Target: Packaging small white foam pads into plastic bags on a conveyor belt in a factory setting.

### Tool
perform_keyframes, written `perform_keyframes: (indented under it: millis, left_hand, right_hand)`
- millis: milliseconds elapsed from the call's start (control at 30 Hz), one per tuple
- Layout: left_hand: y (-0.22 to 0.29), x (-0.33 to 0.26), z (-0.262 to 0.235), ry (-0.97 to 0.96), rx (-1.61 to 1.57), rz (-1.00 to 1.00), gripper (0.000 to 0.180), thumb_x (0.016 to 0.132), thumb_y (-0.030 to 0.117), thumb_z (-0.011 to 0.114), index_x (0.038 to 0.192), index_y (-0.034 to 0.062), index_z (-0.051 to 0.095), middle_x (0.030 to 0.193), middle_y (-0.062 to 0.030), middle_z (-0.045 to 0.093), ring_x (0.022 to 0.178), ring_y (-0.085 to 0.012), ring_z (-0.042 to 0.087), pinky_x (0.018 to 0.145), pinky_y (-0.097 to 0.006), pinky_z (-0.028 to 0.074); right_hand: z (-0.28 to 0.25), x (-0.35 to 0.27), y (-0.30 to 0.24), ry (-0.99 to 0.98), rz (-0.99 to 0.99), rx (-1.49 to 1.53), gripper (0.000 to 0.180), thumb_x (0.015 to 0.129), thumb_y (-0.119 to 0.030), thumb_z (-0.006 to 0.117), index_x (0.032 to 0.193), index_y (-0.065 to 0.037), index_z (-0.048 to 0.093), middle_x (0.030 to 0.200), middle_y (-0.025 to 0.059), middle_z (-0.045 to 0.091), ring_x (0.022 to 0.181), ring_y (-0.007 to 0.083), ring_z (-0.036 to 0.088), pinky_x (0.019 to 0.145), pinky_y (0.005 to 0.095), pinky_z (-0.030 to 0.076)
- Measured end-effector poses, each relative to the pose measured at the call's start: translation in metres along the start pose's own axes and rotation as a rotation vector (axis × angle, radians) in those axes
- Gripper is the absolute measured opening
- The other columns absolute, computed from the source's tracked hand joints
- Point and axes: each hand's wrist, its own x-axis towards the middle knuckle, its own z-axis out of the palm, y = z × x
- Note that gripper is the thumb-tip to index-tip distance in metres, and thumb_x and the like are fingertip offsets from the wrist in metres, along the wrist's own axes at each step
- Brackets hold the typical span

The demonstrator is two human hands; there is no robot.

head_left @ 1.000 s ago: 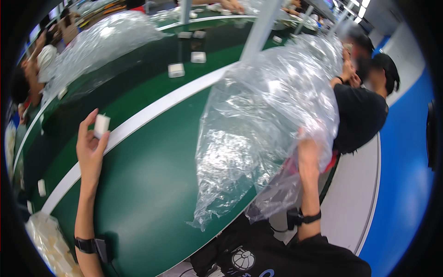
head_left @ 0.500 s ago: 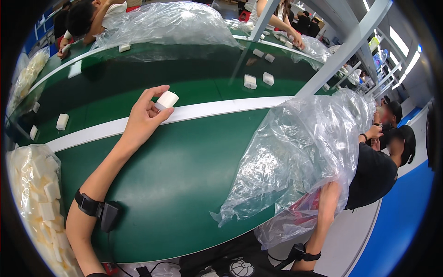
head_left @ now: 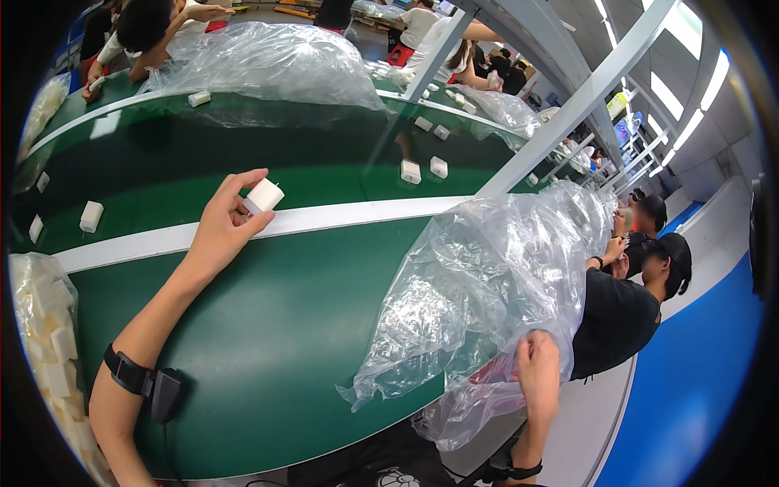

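Observation:
Between thumb and fingertips, my left hand [head_left: 221, 226] pinches a white plug charger [head_left: 264, 197] with its metal prongs showing. It holds the charger above the white ledge [head_left: 341, 216] at the far side of the green table. My right hand [head_left: 539, 372] is at the mouth of a large clear plastic bag [head_left: 462, 276] on the right. Its fingers are curled and closed against the film; what they hold, if anything, I cannot make out. Something reddish shows through the bag beside that hand.
A bag of white blocks [head_left: 50, 333] stands at the left edge. Several loose chargers lie on the dark green belt beyond the ledge, one of them [head_left: 92, 217] at the left. A grey metal post [head_left: 568, 109] slants up at the right. Co-workers sit across and to the right [head_left: 621, 312].
My right hand, earlier seen through the plastic film, now shows at the bag's mouth with its fingers curled. My left hand keeps its hold on the charger. The view has swung a little rightward.

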Motion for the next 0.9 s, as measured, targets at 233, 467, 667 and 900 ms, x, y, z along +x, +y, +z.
perform_keyframes:
  millis: [233, 467, 667, 900]
  left_hand:
    - [-0.005, 0.004, -0.004, 0.045, -0.205, -0.072, 0.056, 0.090, 0.008, 0.069, 0.143, 0.0032, 0.054, 0.130, -0.0058, 0.058, 0.108, -0.0114, 0.057, 0.080, -0.026, 0.048]
    - [-0.012, 0.007, -0.008, 0.052, -0.535, -0.076, 0.063, 0.083, -0.006, 0.072, 0.141, 0.0009, 0.049, 0.131, -0.0074, 0.060, 0.125, -0.0180, 0.057, 0.108, -0.033, 0.044]
    - [0.002, 0.007, 0.003, 0.026, -0.564, -0.194, 0.064, 0.083, -0.009, 0.072, 0.141, 0.0047, 0.049, 0.129, -0.0104, 0.056, 0.113, -0.0208, 0.066, 0.100, -0.033, 0.054]
    - [0.005, 0.006, -0.005, 0.044, -0.602, -0.267, 0.052, 0.095, 0.005, 0.070, 0.143, 0.0029, 0.048, 0.125, -0.0116, 0.060, 0.100, -0.0178, 0.065, 0.092, -0.031, 0.053]
  right_hand:
    - [-0.053, 0.033, -0.120, -0.340, -0.618, 0.450, 0.025, 0.098, -0.008, 0.062, 0.122, 0.000, 0.060, 0.102, 0.0150, 0.050, 0.089, 0.0309, 0.058, 0.078, 0.0387, 0.048]
    - [0.057, 0.115, -0.255, -0.706, -0.691, 1.134, 0.028, 0.101, -0.023, 0.065, 0.111, 0.001, 0.053, 0.097, 0.0134, 0.060, 0.079, 0.0216, 0.068, 0.074, 0.0348, 0.054]
    - [0.154, 0.128, -0.303, -0.740, -0.323, 1.741, 0.029, 0.105, -0.023, 0.059, 0.126, -0.003, 0.054, 0.093, 0.0082, 0.064, 0.066, 0.0098, 0.061, 0.051, 0.0228, 0.049]
    - [0.152, 0.123, -0.306, -0.797, -0.471, 1.760, 0.038, 0.104, -0.015, 0.057, 0.136, 0.004, 0.048, 0.111, 0.0152, 0.061, 0.078, 0.0150, 0.066, 0.064, 0.0258, 0.053]
